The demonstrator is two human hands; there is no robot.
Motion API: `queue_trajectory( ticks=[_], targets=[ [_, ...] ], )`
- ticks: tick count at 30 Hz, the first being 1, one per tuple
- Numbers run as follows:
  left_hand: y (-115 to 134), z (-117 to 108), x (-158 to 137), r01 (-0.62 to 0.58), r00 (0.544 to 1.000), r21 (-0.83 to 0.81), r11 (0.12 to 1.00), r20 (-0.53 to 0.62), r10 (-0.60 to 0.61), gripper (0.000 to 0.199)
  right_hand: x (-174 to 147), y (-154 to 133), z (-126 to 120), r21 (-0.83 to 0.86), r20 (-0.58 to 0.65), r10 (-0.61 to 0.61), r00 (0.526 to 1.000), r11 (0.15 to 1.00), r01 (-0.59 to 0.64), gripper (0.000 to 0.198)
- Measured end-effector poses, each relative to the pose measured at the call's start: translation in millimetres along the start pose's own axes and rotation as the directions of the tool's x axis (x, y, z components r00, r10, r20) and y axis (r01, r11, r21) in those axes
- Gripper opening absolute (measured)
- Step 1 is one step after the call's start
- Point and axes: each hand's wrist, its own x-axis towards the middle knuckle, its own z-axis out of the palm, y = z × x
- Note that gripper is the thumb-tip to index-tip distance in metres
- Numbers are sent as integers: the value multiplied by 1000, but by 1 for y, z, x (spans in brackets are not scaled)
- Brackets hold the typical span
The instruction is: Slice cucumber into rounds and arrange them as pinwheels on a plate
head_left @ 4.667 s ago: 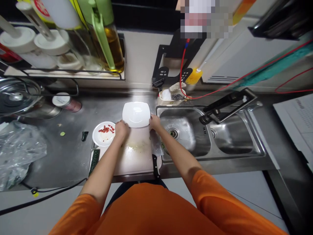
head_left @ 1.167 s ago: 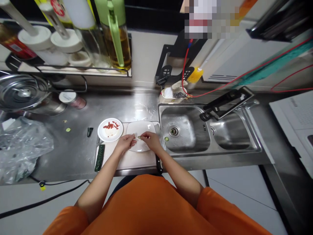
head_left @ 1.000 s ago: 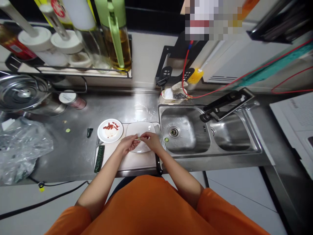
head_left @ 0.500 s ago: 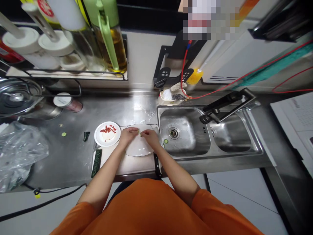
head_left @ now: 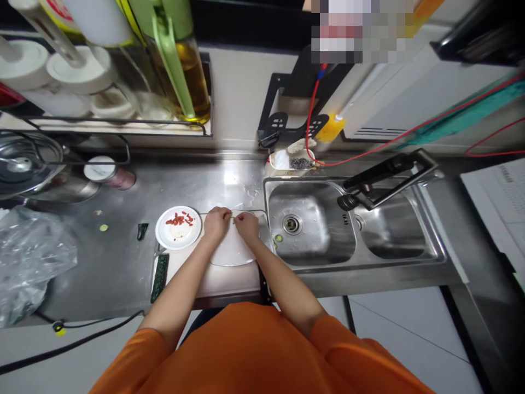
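Observation:
Over the far part of a clear-rimmed plate (head_left: 233,253), my left hand (head_left: 216,223) and my right hand (head_left: 247,229) almost meet at the fingertips. Both are closed in a pinch on small pale-green cucumber pieces (head_left: 233,219), whose shape is mostly covered by fingers. The plate lies on a white cutting board (head_left: 207,282). To the left, a small white plate (head_left: 159,232) carries red goji berries (head_left: 178,220). A length of dark green cucumber (head_left: 159,278) rests at the board's left edge. A black knife handle (head_left: 264,287) is partly covered by my right forearm.
At the right is a double sink (head_left: 311,257) with a black faucet (head_left: 381,175); cucumber slices (head_left: 279,238) lie inside. A cucumber end (head_left: 142,231), another slice (head_left: 104,227), a plastic bag (head_left: 36,262) and a lidded jar (head_left: 109,172) are on the left counter. Oil bottle (head_left: 188,82) stands above.
Both hands stay pinched over the plate, with the left hand turned more back-up and the right fingers drawn in slightly. The camera view has shifted a little.

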Motion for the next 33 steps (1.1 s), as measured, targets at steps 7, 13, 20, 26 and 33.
queue_trajectory(
  ticks=[7,13,20,26,33],
  targets=[
    [-3,6,1,-21,999,49,999,-44,23,22,-6,-4,5,-141,-6,-35,999,989,34,17],
    [-4,8,-2,-70,995,56,996,-70,74,21,-12,4,7,-185,-37,-124,992,976,115,19],
    [-15,16,-16,-234,957,59,971,-161,240,27,-44,26,14,-396,-28,-504,864,799,453,32],
    [-22,23,-30,-383,907,132,914,-133,399,33,-51,39,24,-489,47,-535,844,724,486,43],
    [-26,30,-37,-358,922,195,913,-79,379,36,-49,43,20,-499,137,-496,858,713,492,48]
  ],
)
